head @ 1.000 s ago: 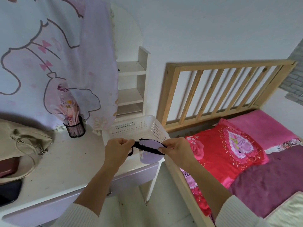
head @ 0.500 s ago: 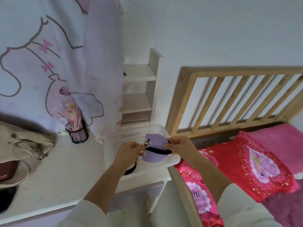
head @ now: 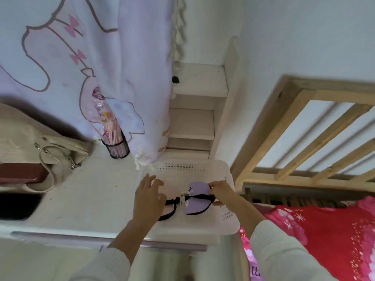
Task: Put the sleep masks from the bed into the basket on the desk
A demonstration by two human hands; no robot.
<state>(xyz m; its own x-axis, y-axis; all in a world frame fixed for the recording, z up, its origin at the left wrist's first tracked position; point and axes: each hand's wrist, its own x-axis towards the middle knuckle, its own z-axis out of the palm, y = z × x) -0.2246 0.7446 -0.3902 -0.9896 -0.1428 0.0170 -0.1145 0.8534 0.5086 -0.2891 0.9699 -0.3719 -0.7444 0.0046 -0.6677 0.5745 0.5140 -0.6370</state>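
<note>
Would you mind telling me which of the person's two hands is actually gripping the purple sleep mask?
The right hand pinches the purple sleep mask at its right end, over the white basket. The left hand has its fingers spread open, holding nothing.

The head camera looks steeply down, close over the desk (head: 85, 201) edge.

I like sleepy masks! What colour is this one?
The sleep mask is light purple with a black strap, seen in the head view.
</note>
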